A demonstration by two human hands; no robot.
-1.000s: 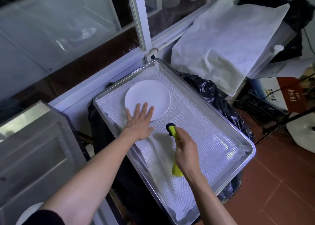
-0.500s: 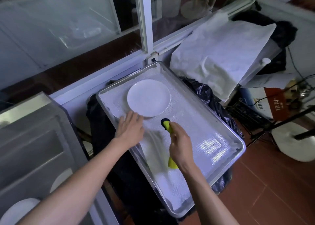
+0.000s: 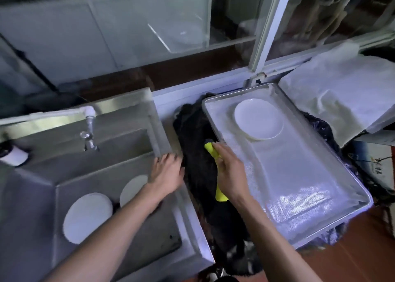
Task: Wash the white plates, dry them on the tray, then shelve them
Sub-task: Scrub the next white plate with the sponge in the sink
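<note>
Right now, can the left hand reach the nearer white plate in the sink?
Probably yes. The left hand is empty and hovers over the sink's right edge, just above that plate. Nothing lies between them.

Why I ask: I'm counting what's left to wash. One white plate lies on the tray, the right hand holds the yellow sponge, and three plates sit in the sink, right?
Not quite: the head view shows two plates in the sink, one and another, not three. The plate on the tray, the tray and the right hand holding the yellow sponge are as you said.

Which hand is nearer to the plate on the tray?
Right. The right hand is at the tray's near-left edge, below the plate; the left hand is over the sink's edge.
</note>
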